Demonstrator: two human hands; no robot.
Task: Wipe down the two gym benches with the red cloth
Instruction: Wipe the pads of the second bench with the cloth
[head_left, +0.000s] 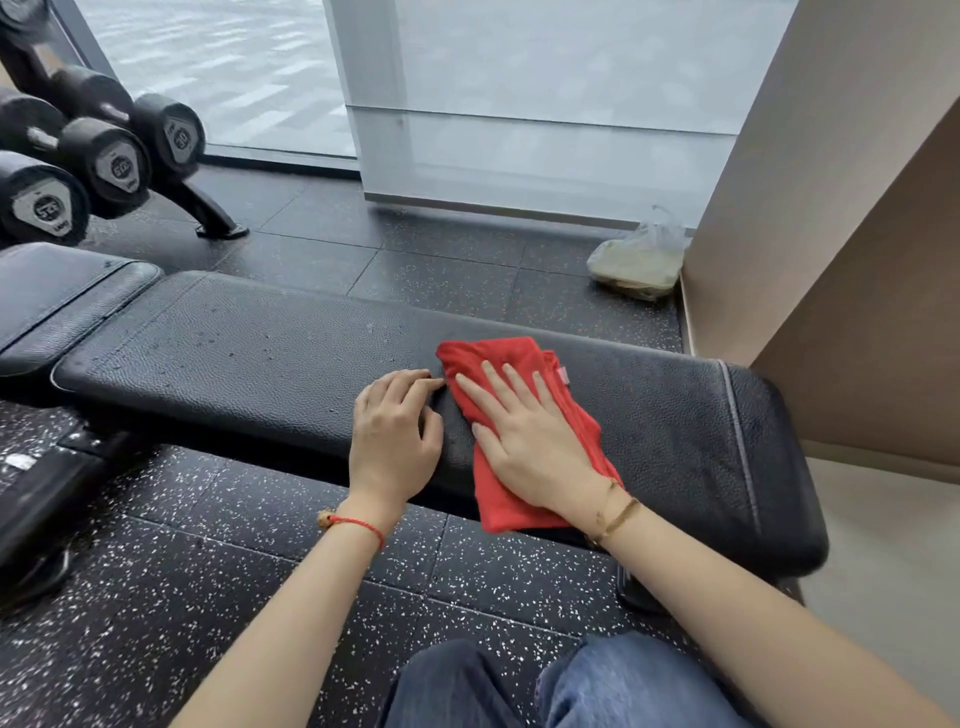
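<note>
On black bench (260, 358), right hand (524, 441) flat on red cloth (498, 358), left hand (395, 441) curled, second bench (57, 291) cut off.

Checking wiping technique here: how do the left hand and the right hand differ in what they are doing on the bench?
The right hand lies flat with straight, spread fingers on the red cloth; the left hand has curled fingers and rests on bare padding. The right hand presses the cloth down; the left hand holds nothing, its fingertips near the cloth's edge. Both rest on the same black bench pad, and both wrists wear bracelets.
</note>
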